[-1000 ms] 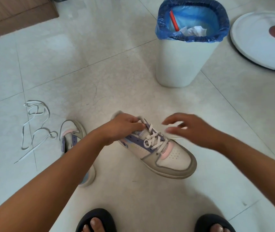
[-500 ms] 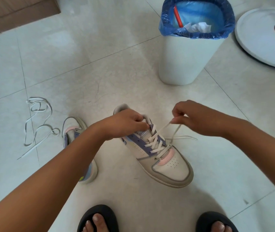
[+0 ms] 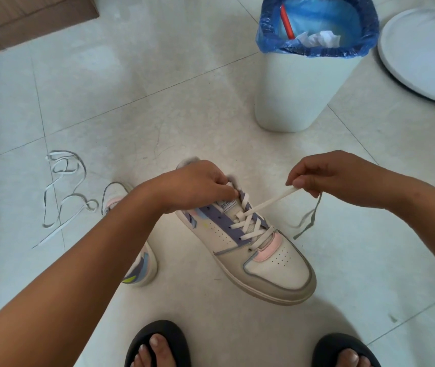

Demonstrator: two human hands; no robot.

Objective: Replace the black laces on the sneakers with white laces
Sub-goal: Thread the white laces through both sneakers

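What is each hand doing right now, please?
Left hand: gripping the sneaker at its collar.
Right hand: pinching the white lace, pulled taut.

The sneaker (image 3: 248, 242) is cream with a purple eyelet strip, a pink patch by the toe, light blue trim and a grey-beige toe rim; its laces (image 3: 250, 221) are white. The second sneaker (image 3: 142, 266) shows pink, blue, purple and a yellow-green flash. A loose lace (image 3: 63, 197) is white. The bin (image 3: 298, 88) is white with a blue liner (image 3: 317, 25) and a red stick (image 3: 287, 22). The floor (image 3: 158, 102) is pale mottled tile. The sandals (image 3: 158, 337) are black.
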